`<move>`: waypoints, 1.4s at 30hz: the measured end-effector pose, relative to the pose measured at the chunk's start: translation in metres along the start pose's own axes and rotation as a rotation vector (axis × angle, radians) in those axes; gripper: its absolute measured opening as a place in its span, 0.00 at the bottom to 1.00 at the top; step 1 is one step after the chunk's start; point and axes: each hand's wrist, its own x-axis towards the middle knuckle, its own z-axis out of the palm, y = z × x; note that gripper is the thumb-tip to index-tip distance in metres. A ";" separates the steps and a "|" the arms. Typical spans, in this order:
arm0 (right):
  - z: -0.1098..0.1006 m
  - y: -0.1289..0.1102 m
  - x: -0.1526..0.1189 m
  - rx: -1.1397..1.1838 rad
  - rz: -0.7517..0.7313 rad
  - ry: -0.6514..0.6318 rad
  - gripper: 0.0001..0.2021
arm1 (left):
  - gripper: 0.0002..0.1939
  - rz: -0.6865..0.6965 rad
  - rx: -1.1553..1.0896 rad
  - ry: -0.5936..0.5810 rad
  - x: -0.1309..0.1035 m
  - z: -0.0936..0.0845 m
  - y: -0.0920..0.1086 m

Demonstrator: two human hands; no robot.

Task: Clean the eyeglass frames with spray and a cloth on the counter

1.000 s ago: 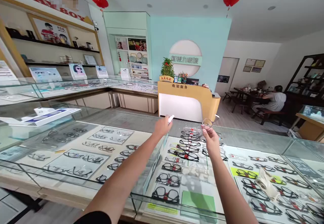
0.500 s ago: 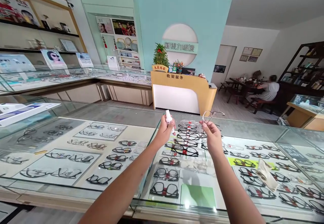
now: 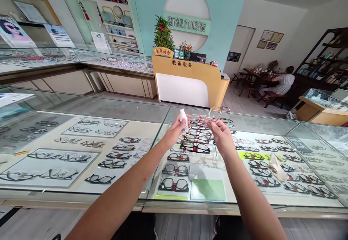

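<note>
Held upright in my left hand (image 3: 178, 127) is a small white spray bottle (image 3: 183, 116), my fingers wrapped round its body. My right hand (image 3: 221, 133) pinches a pair of clear, thin-framed eyeglasses (image 3: 215, 113); one rim rises above the fingers and part of the frame is hidden behind them. Both hands are over the glass display case, apart from each other. Below and between them lie rows of dark-framed glasses (image 3: 195, 147). A crumpled beige cloth (image 3: 277, 168) rests on the glass to the right of my right forearm.
A green sheet (image 3: 208, 190) lies near the front edge of the glass case (image 3: 233, 202). More glasses on grey trays (image 3: 65, 165) are at left. Beyond stands a wooden counter (image 3: 187, 88) with plants. A seated person (image 3: 282, 84) is at a far table.
The view has tilted down and shifted, so the counter appears higher. My hands keep hold of the bottle and the eyeglasses, and the bottle is turned slightly.
</note>
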 end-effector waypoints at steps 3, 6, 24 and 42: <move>0.001 0.003 -0.001 -0.024 0.020 -0.008 0.19 | 0.32 0.031 0.028 -0.007 -0.002 0.003 0.001; 0.003 0.005 -0.002 -0.060 0.049 -0.018 0.20 | 0.31 0.064 0.143 -0.027 -0.004 0.008 0.005; 0.020 -0.006 -0.017 -0.199 0.206 -0.195 0.26 | 0.33 0.119 0.568 0.002 -0.010 0.011 0.016; 0.012 0.001 -0.006 0.072 0.229 -0.149 0.21 | 0.31 0.083 0.595 -0.075 -0.015 0.015 0.012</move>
